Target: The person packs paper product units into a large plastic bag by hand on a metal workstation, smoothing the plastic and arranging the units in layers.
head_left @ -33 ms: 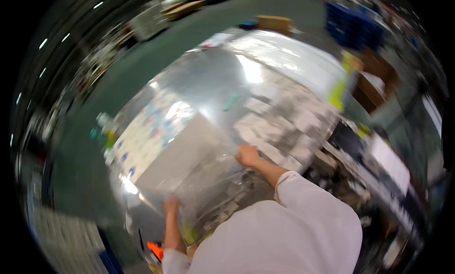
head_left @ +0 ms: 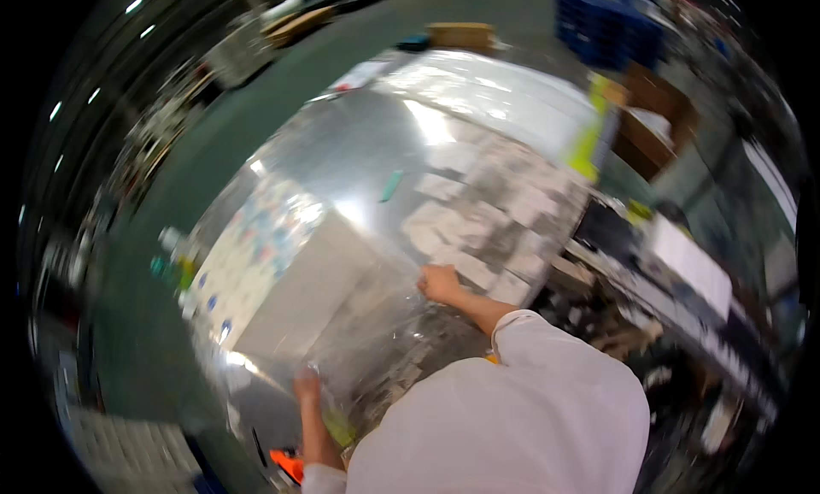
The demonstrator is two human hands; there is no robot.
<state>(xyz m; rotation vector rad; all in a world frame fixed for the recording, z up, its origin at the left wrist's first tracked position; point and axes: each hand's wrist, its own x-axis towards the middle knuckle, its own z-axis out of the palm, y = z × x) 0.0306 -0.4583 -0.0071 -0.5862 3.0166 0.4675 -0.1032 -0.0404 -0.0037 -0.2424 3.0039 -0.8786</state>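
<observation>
My left hand pinches the near edge of a clear film spread over the shiny metal worktop. My right hand lies curled on the film farther in; I cannot tell whether it grips. The film looks thin, limp and slippery, likely to crease or tear, so edges and corners seem the best hold. Pale square sheets lie beyond.

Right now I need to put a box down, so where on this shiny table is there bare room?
The bare patch of table lies between the teal marker and the far white sheet. It is crowded where the grey tiles lie beyond the right hand and where the left hand grips clear film.
</observation>
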